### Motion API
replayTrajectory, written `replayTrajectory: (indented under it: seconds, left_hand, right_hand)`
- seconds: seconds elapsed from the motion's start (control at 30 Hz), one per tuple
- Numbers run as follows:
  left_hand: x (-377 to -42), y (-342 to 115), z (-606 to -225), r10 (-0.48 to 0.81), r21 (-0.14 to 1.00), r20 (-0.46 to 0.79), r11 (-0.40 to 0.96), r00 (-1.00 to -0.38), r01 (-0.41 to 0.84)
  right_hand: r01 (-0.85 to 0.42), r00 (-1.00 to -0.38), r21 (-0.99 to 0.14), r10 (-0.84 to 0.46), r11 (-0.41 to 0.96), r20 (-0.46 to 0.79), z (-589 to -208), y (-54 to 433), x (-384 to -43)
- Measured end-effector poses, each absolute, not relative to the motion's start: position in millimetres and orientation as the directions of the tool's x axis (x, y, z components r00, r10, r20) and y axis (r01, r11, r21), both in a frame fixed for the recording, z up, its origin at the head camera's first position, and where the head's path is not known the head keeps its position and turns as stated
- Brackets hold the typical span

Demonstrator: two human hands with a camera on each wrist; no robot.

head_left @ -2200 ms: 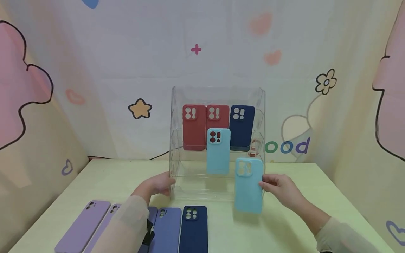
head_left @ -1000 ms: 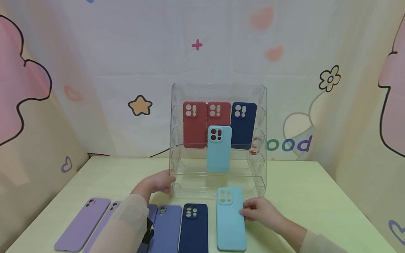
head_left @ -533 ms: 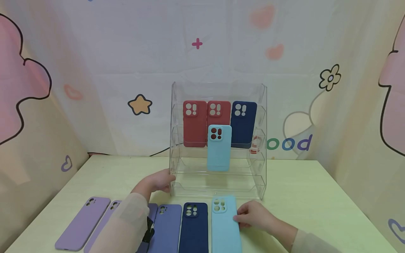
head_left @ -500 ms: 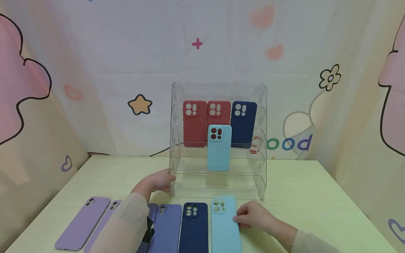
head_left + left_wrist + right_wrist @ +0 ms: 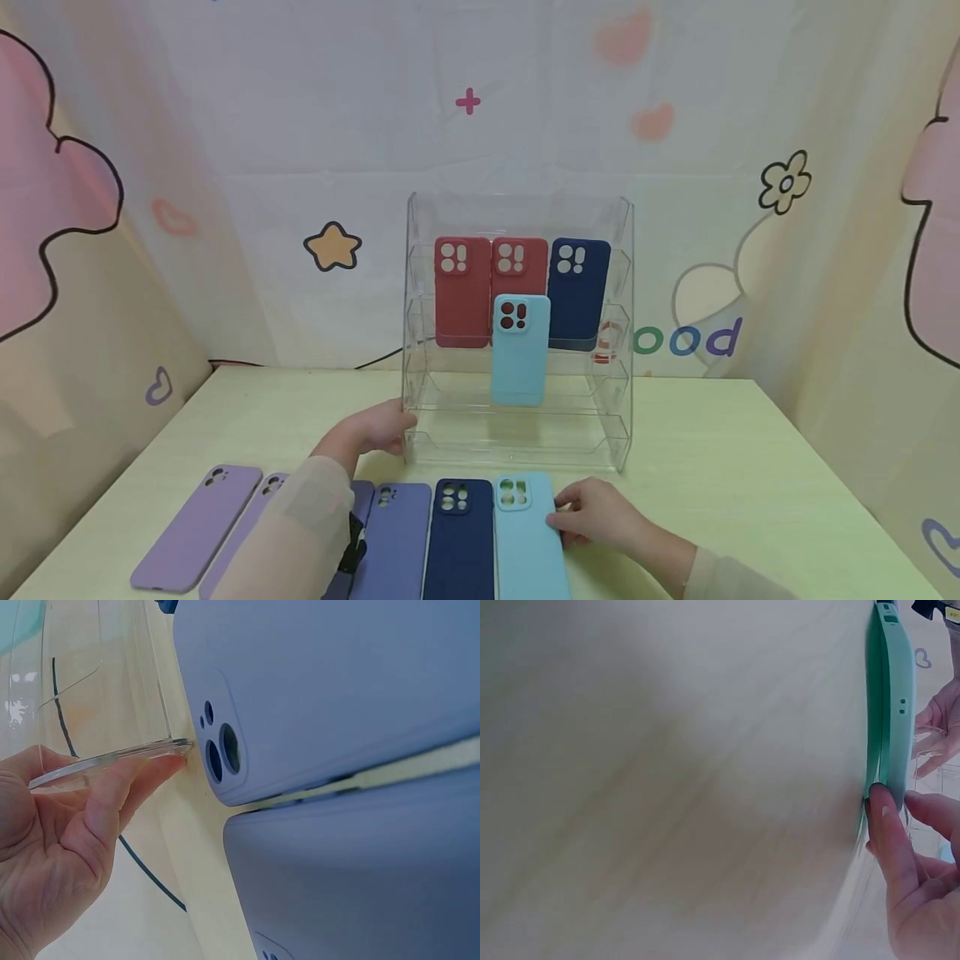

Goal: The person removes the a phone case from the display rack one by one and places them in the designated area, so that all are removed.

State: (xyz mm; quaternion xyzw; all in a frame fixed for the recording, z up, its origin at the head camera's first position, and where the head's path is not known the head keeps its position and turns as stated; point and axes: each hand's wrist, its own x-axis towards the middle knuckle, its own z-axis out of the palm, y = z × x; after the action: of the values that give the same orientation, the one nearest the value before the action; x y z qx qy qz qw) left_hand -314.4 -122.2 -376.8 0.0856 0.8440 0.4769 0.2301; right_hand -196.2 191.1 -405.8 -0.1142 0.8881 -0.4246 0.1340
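My right hand pinches the right edge of a light blue phone case, thumb on its back. In the right wrist view that phone case shows edge-on, low over the table, with fingertips at its side. It lies alongside a navy phone case at the front. With my left hand I grip the left side wall of a clear acrylic display rack; the left wrist view shows thumb and fingers on either side of the clear panel.
The rack holds two red phone cases, a navy one and, one tier lower, a light blue one. Several purple phone cases lie in the front row, partly under my left sleeve. A printed curtain hangs behind.
My right hand has brought the light blue phone case from in front of the rack's right side down and left, beside the navy one. My left hand has stayed on the rack.
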Motion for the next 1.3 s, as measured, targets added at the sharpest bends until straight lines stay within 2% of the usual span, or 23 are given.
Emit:
replayTrajectory:
  seconds: [0.17,0.37,0.7,0.97,1.3]
  left_hand:
    - [-314.8,-121.6,-375.5,0.375,0.853,-0.305,0.516,-0.875,-0.076]
    - [-314.9,-122.2,-377.8,0.382,0.856,-0.308,0.511,-0.871,-0.079]
    - [-313.3,-122.8,-375.7,0.359,0.842,-0.312,0.533,-0.879,-0.081]
    - [-313.6,-126.3,-373.7,0.36,0.843,-0.311,0.532,-0.88,-0.081]
    - [-313.6,-122.8,-375.8,0.363,0.851,-0.309,0.518,-0.879,-0.086]
  right_hand:
    - [-0.082,-0.939,-0.775,-0.309,0.627,-0.151,-403.9,191.0,-196.7]
    - [-0.126,-0.922,-0.776,-0.362,0.618,-0.138,-396.8,192.4,-199.4]
    - [-0.271,-0.903,-0.831,-0.428,0.486,0.044,-368.8,199.3,-228.3]
    - [-0.297,-0.909,-0.832,-0.406,0.469,0.096,-355.3,200.5,-245.4]
    - [-0.327,-0.935,-0.823,-0.286,0.465,0.21,-329.0,199.1,-265.2]
